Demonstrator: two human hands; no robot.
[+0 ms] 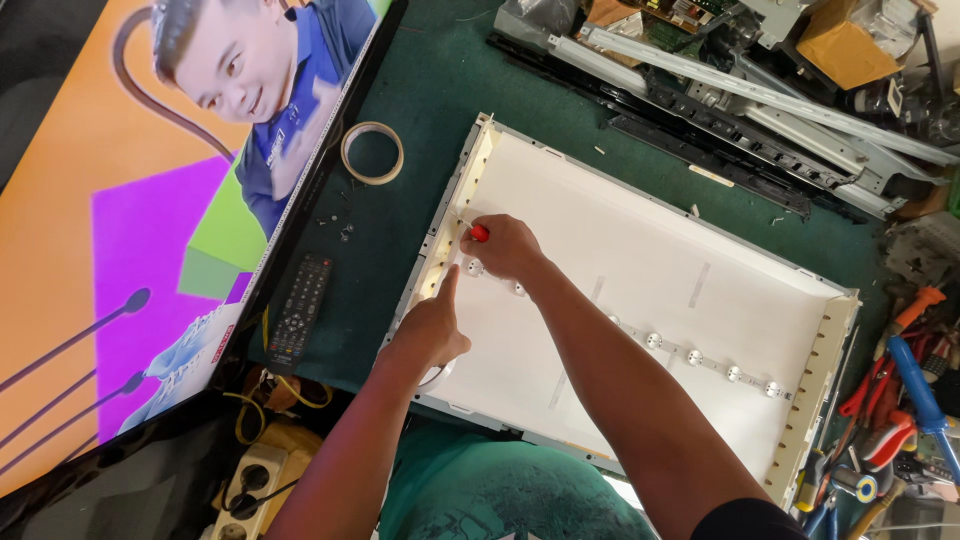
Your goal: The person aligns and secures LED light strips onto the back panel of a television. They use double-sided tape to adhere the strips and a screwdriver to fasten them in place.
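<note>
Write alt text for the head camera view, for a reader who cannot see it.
A person's right hand holds a red-handled tool against the left edge of an opened white backlight panel, while the left hand points a finger beside it. A lit television screen, a remote and a tape roll lie on the green work surface.

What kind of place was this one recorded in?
Most likely a television repair bench. An opened white backlight panel with a row of small lenses lies on a green mat, a working flat screen stands beside it, and hand tools and stripped metal frames crowd the edges.
</note>
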